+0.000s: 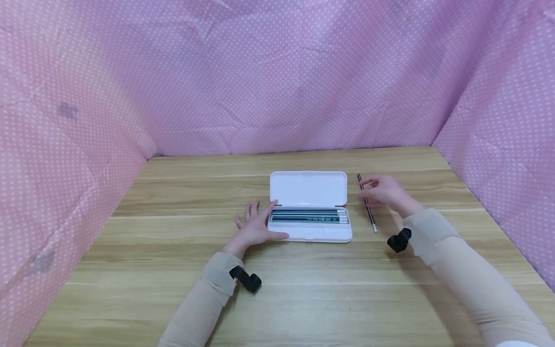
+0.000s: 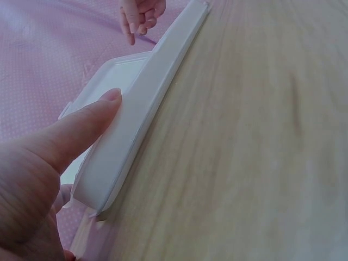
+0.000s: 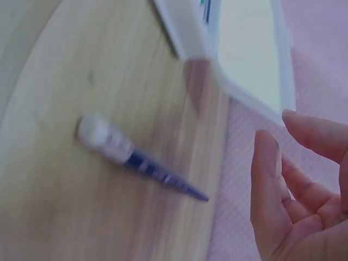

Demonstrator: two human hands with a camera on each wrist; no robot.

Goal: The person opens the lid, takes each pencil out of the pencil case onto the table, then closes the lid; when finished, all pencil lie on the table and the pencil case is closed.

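Observation:
A white pencil case (image 1: 303, 233) lies with its lid (image 1: 308, 188) laid back on the far side. Inside, several dark green pencils (image 1: 305, 216) lie side by side, their white eraser ends to the right. My left hand (image 1: 256, 229) holds the case's left end, thumb at the front wall and index finger at the back corner; its other fingers spread away. To the right of the case, a dark striped pencil (image 1: 369, 212) rests on the table, white eraser end toward me. Over its far half is my right hand (image 1: 383, 190), thumb and fingers apart with nothing between them in the right wrist view.
The wooden table (image 1: 303, 299) carries the case and the loose pencil. Pink dotted cloth (image 1: 277, 86) hangs behind it and along both sides. A black wrist camera (image 1: 246, 279) sits on the left sleeve and another black wrist camera (image 1: 399, 240) on the right.

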